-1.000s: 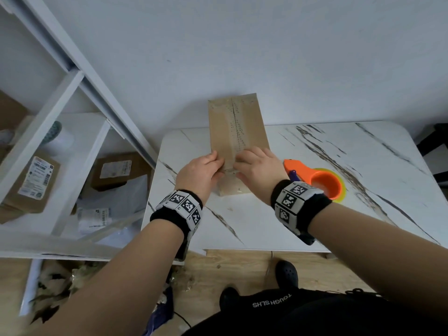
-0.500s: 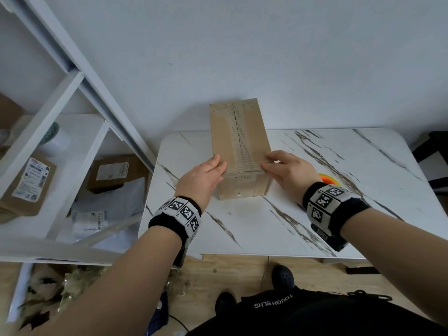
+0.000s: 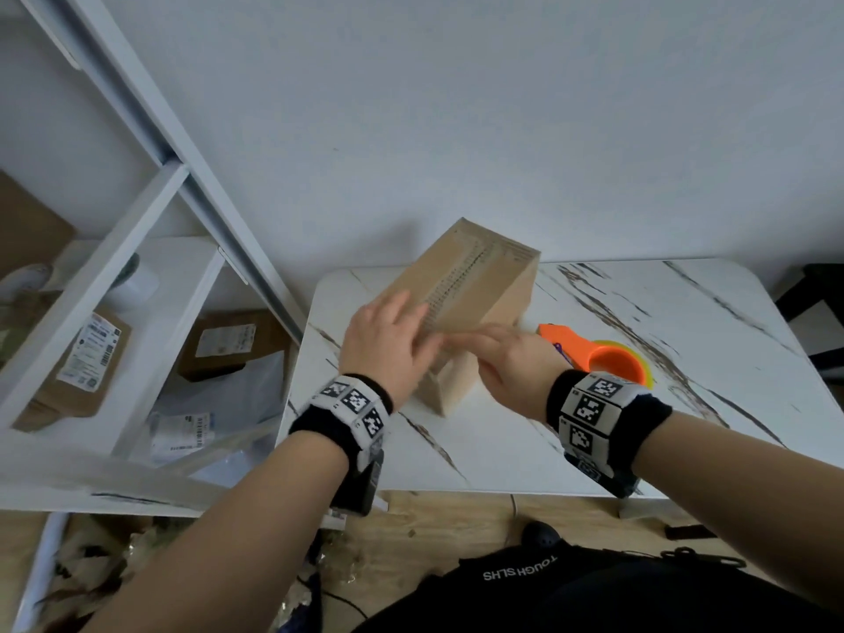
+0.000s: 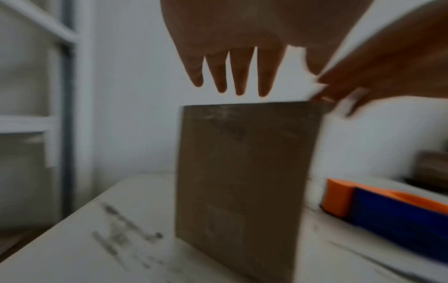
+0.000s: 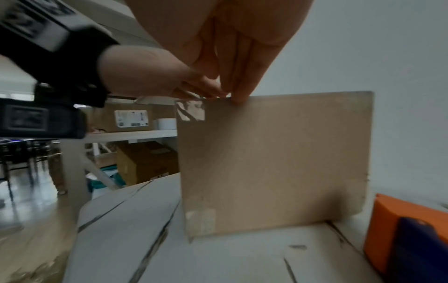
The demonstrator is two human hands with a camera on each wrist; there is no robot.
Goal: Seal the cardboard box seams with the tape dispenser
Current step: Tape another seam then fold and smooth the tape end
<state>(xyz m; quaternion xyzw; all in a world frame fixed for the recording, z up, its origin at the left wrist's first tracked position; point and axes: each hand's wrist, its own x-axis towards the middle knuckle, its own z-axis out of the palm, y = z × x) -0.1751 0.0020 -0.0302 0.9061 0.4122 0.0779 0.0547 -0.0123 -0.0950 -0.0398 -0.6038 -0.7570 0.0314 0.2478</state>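
change: cardboard box (image 3: 475, 308) is now seen turned at an angle on the table (image 3: 639, 431), no longer square-on as half a second back — likely repositioned for another seam, top seam already taped.
left hand (image 3: 388, 340): laid flat on the box's near top edge, fingers (image 4: 240, 76) straight and barely spread; nothing is gripped.
right hand (image 3: 507, 358): fingertips are pressed along the same top edge, fingers extended together; nothing is held.
tape dispenser (image 3: 593, 356): left on the table just right of the box — untouched.
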